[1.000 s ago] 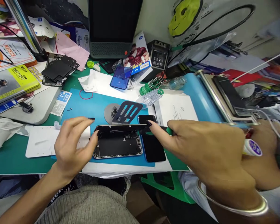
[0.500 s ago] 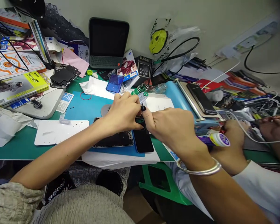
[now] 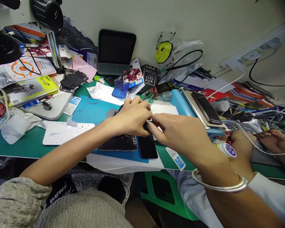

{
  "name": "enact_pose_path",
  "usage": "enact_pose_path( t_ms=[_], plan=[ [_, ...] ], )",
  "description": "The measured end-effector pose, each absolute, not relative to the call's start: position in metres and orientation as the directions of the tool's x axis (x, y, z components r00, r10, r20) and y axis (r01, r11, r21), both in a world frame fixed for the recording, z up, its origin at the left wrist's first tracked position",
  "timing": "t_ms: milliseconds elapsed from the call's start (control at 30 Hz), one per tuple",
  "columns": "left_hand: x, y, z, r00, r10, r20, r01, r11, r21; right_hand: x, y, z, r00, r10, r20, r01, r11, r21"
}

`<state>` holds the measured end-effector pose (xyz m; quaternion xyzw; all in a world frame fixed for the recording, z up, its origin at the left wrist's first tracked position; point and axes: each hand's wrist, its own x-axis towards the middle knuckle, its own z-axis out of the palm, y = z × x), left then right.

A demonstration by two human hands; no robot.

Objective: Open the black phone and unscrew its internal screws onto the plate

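Note:
My left hand and my right hand meet fingertip to fingertip above the blue mat. Both are curled closed around a small dark item between them that I cannot make out. Just below them lies an opened phone body with its insides showing. A black phone screen lies beside it on the right. My right wrist wears a silver bangle.
Another person's hands work at the right with a cable and a glue tube. A white plate, a blue phone cover, a dark speaker box, a lamp post and a yellow battery box crowd the green desk.
My left hand left the phone body and came up to meet my right hand. The camera view pulled back and up, and both hands shifted slightly toward the far side.

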<state>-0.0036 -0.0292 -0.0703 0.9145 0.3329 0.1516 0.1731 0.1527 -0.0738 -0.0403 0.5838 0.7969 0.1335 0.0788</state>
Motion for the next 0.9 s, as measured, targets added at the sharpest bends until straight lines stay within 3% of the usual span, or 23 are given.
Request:
enact_pose_path(
  t_ms=[100,300,500,667,833,900],
  plan=[
    [-0.0002,-0.0277,-0.0689,0.714,0.676,0.182,0.571,-0.713,0.408,0.1476,-0.0713,-0.038,-0.253,0.967,0.015,0.908,0.232,0.35],
    [-0.001,-0.0251,-0.0674,0.774,0.619,0.135,0.512,-0.736,0.442,0.1524,-0.0735,-0.0322,-0.354,0.935,-0.012,0.914,0.349,0.206],
    [0.0009,-0.0245,-0.0707,0.743,0.646,0.175,0.541,-0.734,0.41,0.153,-0.0723,-0.0361,-0.274,0.962,-0.017,0.918,0.267,0.295],
    [-0.0016,-0.0236,-0.0676,0.806,0.585,0.089,0.486,-0.74,0.464,0.1542,-0.0704,-0.0352,-0.337,0.939,-0.072,0.921,0.345,0.181],
    [-0.0039,-0.0218,-0.072,0.759,0.628,0.173,0.515,-0.742,0.43,0.153,-0.069,-0.0374,-0.301,0.954,-0.019,0.906,0.292,0.305],
    [-0.0046,-0.0207,-0.0735,0.776,0.607,0.175,0.482,-0.748,0.457,0.1532,-0.0691,-0.0375,-0.307,0.952,0.002,0.913,0.293,0.285]
  ],
)
